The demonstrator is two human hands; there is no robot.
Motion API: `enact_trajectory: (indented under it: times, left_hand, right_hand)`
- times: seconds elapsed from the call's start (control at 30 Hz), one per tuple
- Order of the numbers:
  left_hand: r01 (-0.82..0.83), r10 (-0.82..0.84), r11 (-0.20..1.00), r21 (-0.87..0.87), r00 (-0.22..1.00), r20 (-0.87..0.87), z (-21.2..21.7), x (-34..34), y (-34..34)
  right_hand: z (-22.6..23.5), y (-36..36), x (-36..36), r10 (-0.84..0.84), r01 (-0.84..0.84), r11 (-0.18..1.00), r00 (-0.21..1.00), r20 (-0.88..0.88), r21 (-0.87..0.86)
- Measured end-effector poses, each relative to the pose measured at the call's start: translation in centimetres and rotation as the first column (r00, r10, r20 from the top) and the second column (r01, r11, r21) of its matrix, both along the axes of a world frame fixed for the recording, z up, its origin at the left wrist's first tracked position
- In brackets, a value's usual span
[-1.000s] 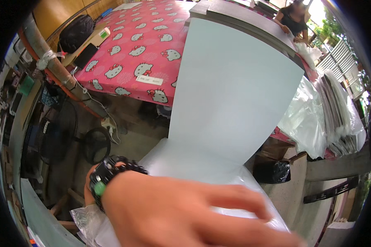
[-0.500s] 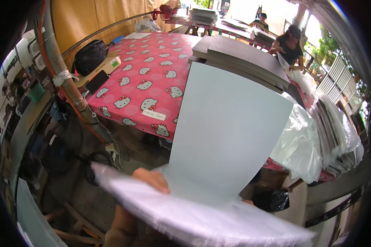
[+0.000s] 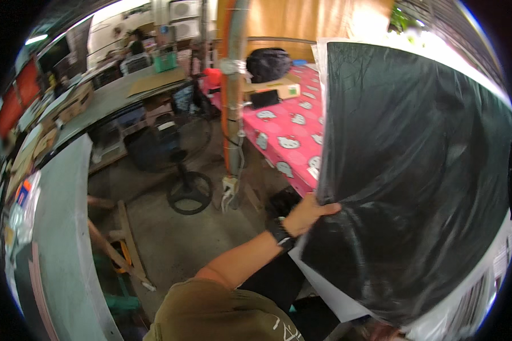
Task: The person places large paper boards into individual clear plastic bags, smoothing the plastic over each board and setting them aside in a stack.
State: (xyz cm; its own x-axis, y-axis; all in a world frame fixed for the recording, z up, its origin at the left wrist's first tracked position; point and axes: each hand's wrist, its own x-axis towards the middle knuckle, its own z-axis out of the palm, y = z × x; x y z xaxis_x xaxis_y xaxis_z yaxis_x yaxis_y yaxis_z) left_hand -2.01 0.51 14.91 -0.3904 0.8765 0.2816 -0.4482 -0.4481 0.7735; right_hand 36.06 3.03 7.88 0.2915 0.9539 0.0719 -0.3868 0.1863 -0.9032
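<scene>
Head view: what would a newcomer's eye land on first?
Probably the large glossy black sheet filling the right side, with the left hand's grip on its left edge. Next, the bright pink cartoon-print tablecloth, partly hidden behind the sheet near upper centre. After that, the upright post with an orange pipe along it, just left of that cloth.

A tan curtain point(image 3: 313, 23) hangs beyond the far edge of the pink patterned table point(image 3: 273, 128); a post point(image 3: 231, 108) rises beside its left corner. Grey floor point(image 3: 176, 238) separates it from a long bench point(image 3: 114, 96), beyond which a lit tube point(image 3: 36, 40) glows.
</scene>
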Motion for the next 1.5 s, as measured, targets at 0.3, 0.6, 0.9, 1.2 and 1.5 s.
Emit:
enact_trajectory:
  times: [0.3,0.6,0.9,1.2,1.5]
  left_hand:
    - [0.304,-0.373,0.922,0.241,0.865,0.336,4.2,0.4,4.8]
    - [-0.085,0.249,0.886,0.456,0.917,-0.313,6.3,-1.3,3.1]
    - [-0.308,0.171,0.929,0.205,0.848,0.501,-1.8,-10.3,-0.2]
    - [-0.644,0.729,0.684,-0.343,0.621,0.288,-12.3,-15.8,1.4]
    - [-0.894,0.949,0.311,-0.324,0.273,0.159,-12.8,-20.4,6.3]
  right_hand:
    - [9.9,1.1,-14.4,-0.110,0.124,0.913,0.992,-0.058,0.388]
    - [10.7,3.2,-27.3,-0.253,-0.273,0.552,0.846,0.470,0.788]
    - [7.1,2.0,-39.2,-0.348,-0.820,0.353,0.332,0.877,0.451]
    - [0.6,-1.1,-36.5,0.026,-0.954,0.198,0.234,0.972,0.224]
    - [-0.7,-1.9,-14.4,0.832,-0.822,0.434,0.208,0.514,-0.370]
